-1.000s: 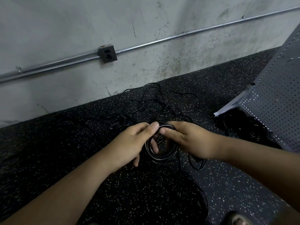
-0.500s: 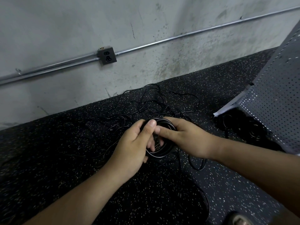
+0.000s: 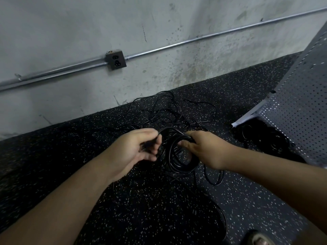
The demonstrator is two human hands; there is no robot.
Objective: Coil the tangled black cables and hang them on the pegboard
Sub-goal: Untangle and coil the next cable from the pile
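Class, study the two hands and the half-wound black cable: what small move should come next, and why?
Probably the left hand should carry its pinched strand across to the right hand and lay another loop on the coil gripped there, because much tangled cable lies unwound on the floor beyond.

Coiled black cable [image 3: 178, 157] hung over the speckled floor [image 3: 159, 218] — tangled black cables [image 3: 164, 110] sprawled near its wall edge, grey perforated pegboard [image 3: 300, 106] right.

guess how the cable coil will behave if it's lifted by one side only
Probably floppy: the coil hangs in uneven loops below the right hand gripping its top. Likely light: thin cable, few turns. It may spring apart, as nothing binds it, and the loose strand in the left hand leads toward the floor tangle.
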